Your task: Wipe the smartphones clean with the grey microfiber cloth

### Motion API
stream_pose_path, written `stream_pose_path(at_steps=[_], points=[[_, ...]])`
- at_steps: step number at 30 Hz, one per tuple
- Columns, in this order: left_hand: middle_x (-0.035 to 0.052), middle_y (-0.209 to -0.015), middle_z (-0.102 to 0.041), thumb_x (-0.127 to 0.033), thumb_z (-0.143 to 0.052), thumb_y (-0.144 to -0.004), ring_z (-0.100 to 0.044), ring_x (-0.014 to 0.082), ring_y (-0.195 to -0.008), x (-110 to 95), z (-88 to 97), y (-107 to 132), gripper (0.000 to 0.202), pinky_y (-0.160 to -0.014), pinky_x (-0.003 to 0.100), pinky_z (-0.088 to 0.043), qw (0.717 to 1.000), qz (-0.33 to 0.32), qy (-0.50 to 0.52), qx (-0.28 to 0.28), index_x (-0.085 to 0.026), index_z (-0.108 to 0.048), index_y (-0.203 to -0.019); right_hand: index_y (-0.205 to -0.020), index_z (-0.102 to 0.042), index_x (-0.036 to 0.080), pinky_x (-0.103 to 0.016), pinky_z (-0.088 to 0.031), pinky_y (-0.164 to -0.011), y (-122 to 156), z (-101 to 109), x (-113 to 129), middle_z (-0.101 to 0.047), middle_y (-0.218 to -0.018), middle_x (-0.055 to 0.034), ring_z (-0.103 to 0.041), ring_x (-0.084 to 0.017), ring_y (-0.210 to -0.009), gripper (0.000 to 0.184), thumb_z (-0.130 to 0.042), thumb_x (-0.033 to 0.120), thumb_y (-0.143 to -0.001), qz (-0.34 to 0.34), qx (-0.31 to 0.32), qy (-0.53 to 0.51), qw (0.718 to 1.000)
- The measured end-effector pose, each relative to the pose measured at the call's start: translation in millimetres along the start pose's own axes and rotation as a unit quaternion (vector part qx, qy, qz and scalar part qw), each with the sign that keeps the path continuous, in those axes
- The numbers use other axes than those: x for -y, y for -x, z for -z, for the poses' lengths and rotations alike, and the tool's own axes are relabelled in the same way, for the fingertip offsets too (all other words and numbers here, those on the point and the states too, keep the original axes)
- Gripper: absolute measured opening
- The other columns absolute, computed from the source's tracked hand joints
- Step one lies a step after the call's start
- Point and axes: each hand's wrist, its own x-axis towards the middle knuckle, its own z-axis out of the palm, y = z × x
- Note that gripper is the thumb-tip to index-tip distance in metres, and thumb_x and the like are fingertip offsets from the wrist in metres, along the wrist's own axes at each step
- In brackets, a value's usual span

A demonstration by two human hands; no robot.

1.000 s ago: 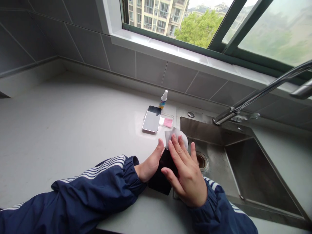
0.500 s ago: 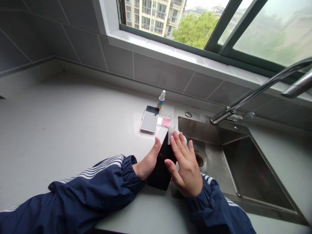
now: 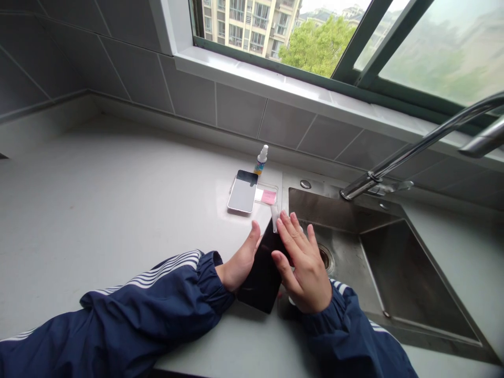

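A black smartphone lies tilted across the counter's front edge, its dark glass facing up. My left hand grips its left side, with the thumb along the edge. My right hand rests on its right side, fingers spread over a crumpled white wipe, which is mostly hidden beneath them. Farther back lie a silver-edged flat device, a small spray bottle and a clear plastic case with a pink label.
The pale stone counter runs left from a stainless steel sink just right of my right hand. A chrome faucet arches over the sink, and a grey tiled wall rises behind the counter beneath a window.
The white wipe has gathered smaller under my right fingers, and more of the black screen shows. My right hand has shifted slightly toward the phone's right edge.
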Motion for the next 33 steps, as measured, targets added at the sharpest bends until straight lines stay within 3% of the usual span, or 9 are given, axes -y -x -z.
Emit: stream_pose_path(at_steps=[3,9,13,17,21,26,29,33], points=[[0.0159,-0.115,-0.071,-0.077,-0.030,-0.089,-0.068,0.0326,-0.105,-6.1,4.0,-1.5,0.083,-0.090,0.045,-0.053,0.998,0.059,0.020,0.014,-0.020,-0.052,-0.145,-0.153,-0.037,0.021,-0.059,-0.021,-0.121,0.6,-1.9,-3.6,-0.039,-0.158,-0.0100,-0.028,-0.028,-0.151,0.049,-0.038,0.030,-0.104,-0.012,-0.018,-0.014,1.000],[0.0183,-0.101,-0.073,-0.072,-0.016,-0.094,-0.070,0.0282,-0.093,-27.3,2.4,-6.1,0.088,-0.088,0.039,-0.053,0.997,0.001,0.069,-0.034,-0.008,-0.059,-0.135,-0.143,-0.050,0.015,-0.057,-0.013,-0.124,2.6,3.2,10.1,-0.051,-0.150,-0.0117,-0.037,-0.029,-0.147,0.044,-0.048,0.028,-0.100,0.101,0.022,-0.044,0.994],[0.0183,-0.094,-0.073,-0.075,-0.013,-0.092,-0.070,0.0288,-0.088,-35.0,0.3,-4.6,0.093,-0.082,0.038,-0.053,0.996,0.012,0.058,-0.068,-0.005,-0.062,-0.129,-0.138,-0.054,0.015,-0.060,-0.006,-0.125,3.5,10.0,20.3,-0.058,-0.143,-0.0101,-0.044,-0.029,-0.143,0.045,-0.056,0.030,-0.096,0.176,0.053,-0.089,0.979],[0.0201,-0.093,-0.072,-0.082,-0.013,-0.087,-0.069,0.0306,-0.084,-38.3,6.7,-1.3,0.102,-0.078,0.039,-0.052,0.996,0.034,0.054,-0.063,-0.003,-0.062,-0.128,-0.130,-0.060,0.016,-0.061,-0.006,-0.125,2.9,16.2,21.7,-0.065,-0.136,-0.0077,-0.048,-0.027,-0.140,0.037,-0.049,0.029,-0.098,0.222,0.074,-0.162,0.959],[0.0228,-0.095,-0.072,-0.087,-0.012,-0.082,-0.068,0.0316,-0.081,-40.6,13.1,-1.4,0.109,-0.077,0.041,-0.050,0.995,0.052,0.077,-0.024,0.000,-0.059,-0.130,-0.123,-0.064,0.016,-0.058,-0.009,-0.125,1.6,22.0,18.3,-0.068,-0.131,-0.0087,-0.051,-0.026,-0.138,0.039,-0.037,0.032,-0.102,0.236,0.071,-0.202,0.948],[0.0236,-0.096,-0.070,-0.081,-0.006,-0.086,-0.064,0.0291,-0.076,-42.9,5.3,-4.2,0.108,-0.075,0.042,-0.048,0.994,0.062,0.090,-0.014,0.002,-0.056,-0.133,-0.134,-0.058,0.016,-0.059,-0.012,-0.125,0.3,26.6,14.6,-0.069,-0.130,-0.0107,-0.057,-0.027,-0.132,0.048,-0.032,0.043,-0.104,0.232,0.050,-0.191,0.952],[0.0201,-0.090,-0.069,-0.077,-0.009,-0.089,-0.060,0.0230,-0.065,-42.1,-1.2,-5.1,0.102,-0.069,0.038,-0.047,0.994,0.058,0.092,-0.008,0.001,-0.055,-0.135,-0.135,-0.057,0.018,-0.060,-0.014,-0.125,0.3,27.5,12.5,-0.068,-0.132,-0.0097,-0.057,-0.028,-0.132,0.047,-0.035,0.045,-0.103,0.225,0.039,-0.163,0.960],[0.0125,-0.084,-0.066,-0.070,-0.021,-0.095,-0.043,0.0106,-0.046,-37.1,-5.2,-5.4,0.084,-0.057,0.031,-0.044,0.994,0.050,0.099,0.015,-0.006,-0.057,-0.135,-0.132,-0.060,0.018,-0.062,-0.015,-0.124,0.3,26.7,7.3,-0.068,-0.131,-0.0097,-0.056,-0.030,-0.132,0.043,-0.042,0.042,-0.101,0.219,0.013,-0.129,0.967]])
